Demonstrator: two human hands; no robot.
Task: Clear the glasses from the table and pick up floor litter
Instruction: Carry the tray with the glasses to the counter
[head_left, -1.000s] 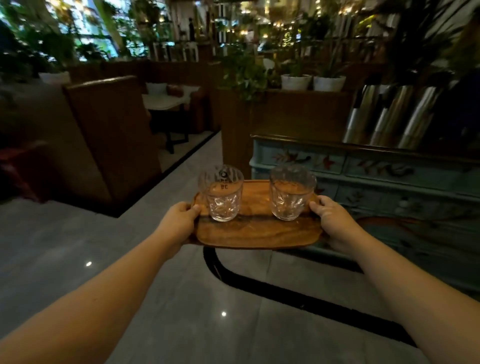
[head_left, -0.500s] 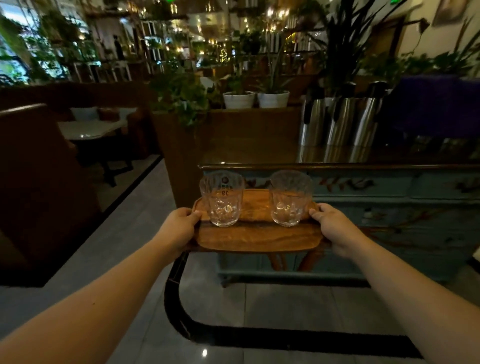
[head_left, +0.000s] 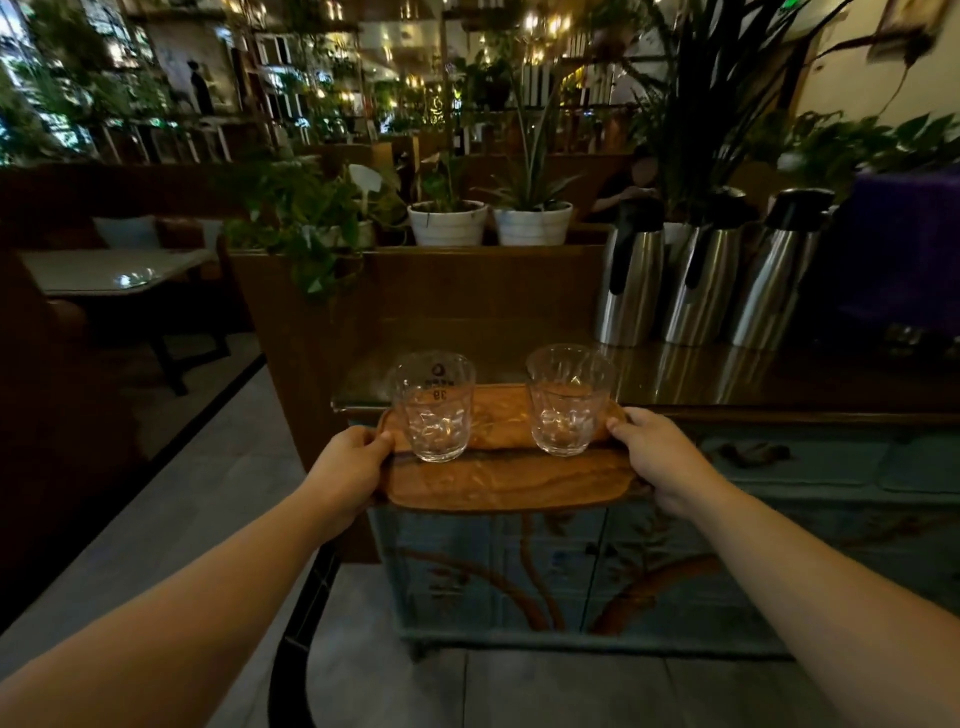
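Observation:
I hold a wooden tray (head_left: 498, 480) level in front of me with both hands. My left hand (head_left: 353, 462) grips its left edge and my right hand (head_left: 660, 457) grips its right edge. Two clear glasses stand upright on it: a left glass (head_left: 434, 408) with a printed mark and a ribbed right glass (head_left: 569, 400). The tray's far edge reaches over the front left corner of a blue painted cabinet (head_left: 779, 545) with a dark glossy top (head_left: 753, 374). No floor litter is visible.
Three steel thermos jugs (head_left: 701, 275) stand on the cabinet top at the right. A wooden partition (head_left: 441, 291) with potted plants (head_left: 449, 223) rises behind. A booth table (head_left: 109, 270) with a dish is at the left. Grey tiled floor (head_left: 197, 493) lies below.
I have moved closer to the blue cabinet and the view has turned left to face it. The tray with both glasses now reaches over the cabinet's top edge. My grip is unchanged.

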